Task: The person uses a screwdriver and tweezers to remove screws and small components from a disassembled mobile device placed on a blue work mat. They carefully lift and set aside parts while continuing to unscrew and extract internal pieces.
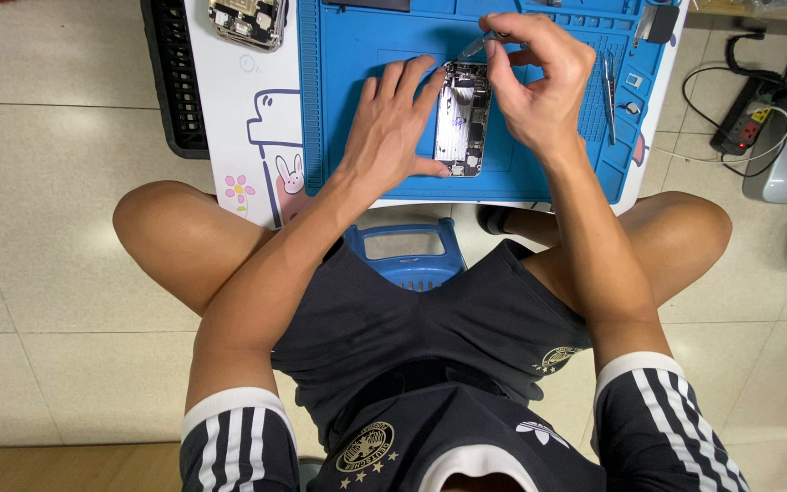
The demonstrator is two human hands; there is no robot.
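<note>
- Closest to the lens, a black jersey point(448, 437) with white-striped sleeves, and black shorts point(412, 319) over a blue plastic stool point(407, 260)
- Far left, a black slotted tray point(175, 77) sits at the edge of the white table point(239, 109), which carries cartoon drawings
- Up top, a second opened phone point(248, 20) lies on the white surface, just left of the blue mat point(357, 55)
- Left hand point(393, 128) lies flat on the mat, fingers spread wide, fingertips and thumb bracing the left edge of the opened phone point(462, 118)
- That phone lies lengthwise in the middle of the mat, innards showing
- Right hand point(535, 77) is pinched narrow around a slim metal tool point(480, 44), its tip right at the phone's top end
- Tweezers point(608, 91) rest on the mat to the right
- Far right, a power strip point(747, 123) with cables on the tiled floor point(47, 182)
</note>
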